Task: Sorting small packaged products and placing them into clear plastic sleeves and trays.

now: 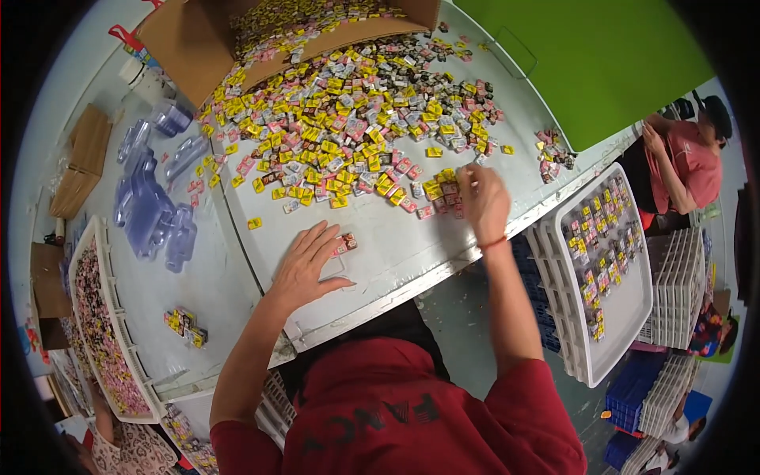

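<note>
A large heap of small wrapped packets (pixel 340 119) in yellow, pink, white and brown spreads across the white table. At its near edge, my right hand (pixel 485 206) has its fingertips pinched together beside several packets lined up in rows (pixel 445 190). What the pinch holds, if anything, is hidden. My left hand (pixel 303 265) lies on the table with fingers and thumb spread. Between that thumb and the fingers is a small clear plastic tray (pixel 333 269), partly covered by the hand. A few brown and pink packets (pixel 346 242) sit at its far end.
An open cardboard box (pixel 186 51) spills packets at the back. Clear plastic shells (pixel 150 202) and filled packs (pixel 187 327) lie to the left, near a crate of packets (pixel 111 340). Stacked white trays (pixel 613 317) stand right; a person (pixel 685 154) sits beyond.
</note>
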Tool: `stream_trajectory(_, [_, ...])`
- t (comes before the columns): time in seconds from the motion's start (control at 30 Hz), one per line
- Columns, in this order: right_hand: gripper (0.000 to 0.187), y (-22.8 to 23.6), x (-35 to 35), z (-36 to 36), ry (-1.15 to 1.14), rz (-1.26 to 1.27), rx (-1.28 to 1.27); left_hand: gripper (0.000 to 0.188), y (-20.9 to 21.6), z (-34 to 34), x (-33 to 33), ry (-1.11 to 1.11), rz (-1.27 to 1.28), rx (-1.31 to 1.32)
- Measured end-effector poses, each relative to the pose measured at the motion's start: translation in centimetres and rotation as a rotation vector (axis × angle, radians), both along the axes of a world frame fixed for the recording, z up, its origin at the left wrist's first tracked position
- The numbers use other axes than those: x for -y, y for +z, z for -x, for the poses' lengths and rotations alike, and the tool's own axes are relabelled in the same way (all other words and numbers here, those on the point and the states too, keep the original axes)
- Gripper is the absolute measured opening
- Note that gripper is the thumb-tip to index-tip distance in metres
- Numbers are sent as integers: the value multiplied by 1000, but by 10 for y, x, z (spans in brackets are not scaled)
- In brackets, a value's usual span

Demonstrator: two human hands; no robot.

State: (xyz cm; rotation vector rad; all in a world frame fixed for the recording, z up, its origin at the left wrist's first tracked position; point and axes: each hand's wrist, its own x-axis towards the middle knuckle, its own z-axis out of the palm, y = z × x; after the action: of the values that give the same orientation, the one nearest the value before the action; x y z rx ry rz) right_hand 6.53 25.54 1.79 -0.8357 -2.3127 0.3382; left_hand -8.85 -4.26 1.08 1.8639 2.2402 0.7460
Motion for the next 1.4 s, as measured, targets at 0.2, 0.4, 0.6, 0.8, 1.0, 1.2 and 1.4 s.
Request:
stream_trajectory(0.2, [35,-16,-70,2,-242,133,185,71,2,-1,-2,-14,-13,-6])
stream_trajectory(0.4, [26,-24,-78,3,-192,163,275,58,15,0,-4,-20,-48,-56])
stream_trajectory(0.6, [23,-31,-83,-5,-69,131,244,33,17,-2,-34,53,-179,-44])
stream_trajectory(0.8, [18,-33,-73,-10,-26,100,65,22,19,-9,-85,25,-270,-51])
stream_trajectory(1.0, [22,-41,-89,-31,-10,518,-275,14,10,-8,-161,-54,-280,-40])
stream_trajectory(1.2, [27,-25,-85,-54,117,1116,-314,14,-9,-23,-217,-53,-389,-6])
stream_trajectory(1.4, [38,-10,-80,-58,163,1033,-186,20,-5,-27,-215,30,-234,52])
